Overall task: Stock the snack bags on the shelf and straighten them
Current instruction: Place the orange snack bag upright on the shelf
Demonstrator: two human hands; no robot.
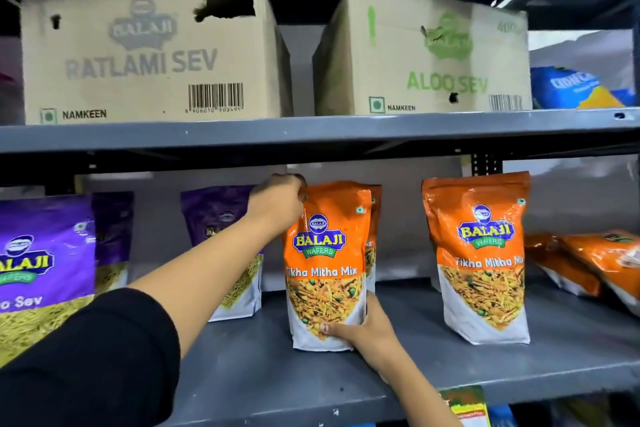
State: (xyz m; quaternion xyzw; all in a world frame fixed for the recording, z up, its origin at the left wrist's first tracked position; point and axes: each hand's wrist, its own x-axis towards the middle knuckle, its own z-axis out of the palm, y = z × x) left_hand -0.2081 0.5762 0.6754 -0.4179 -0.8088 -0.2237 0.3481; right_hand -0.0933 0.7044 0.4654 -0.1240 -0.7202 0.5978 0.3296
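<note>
Two hands are working one orange Tikha Mitha Mix bag (pixel 325 263) in the single head view, which is standing upright on the grey shelf (pixel 450 357) with its long axis vertical. From the left, the left hand (pixel 278 199) is reaching in and pinching the bag's top left corner, fingers closed on the seal; from the near right, the right hand (pixel 360 329) is coming up and wrapping the bag's lower right corner, thumb lying across the front and fingers curled behind. So the bag is sitting directly between the hands, held at opposite corners along its diagonal, and any squaring turn will be pivoting about that vertical axis; both hands are already touching it, though the right is lying nearer the camera. Another orange bag (pixel 375 218) is peeking out just behind the held one. To the right, a second front-row orange bag (pixel 479 260) is standing well apart, and further right some fallen orange bags (pixel 595 260) are lying flat, seemingly awaiting straightening. To the left, purple sev bags (pixel 45 253) are standing. Above, two cartons (pixel 149 52) are resting on the upper shelf.
</note>
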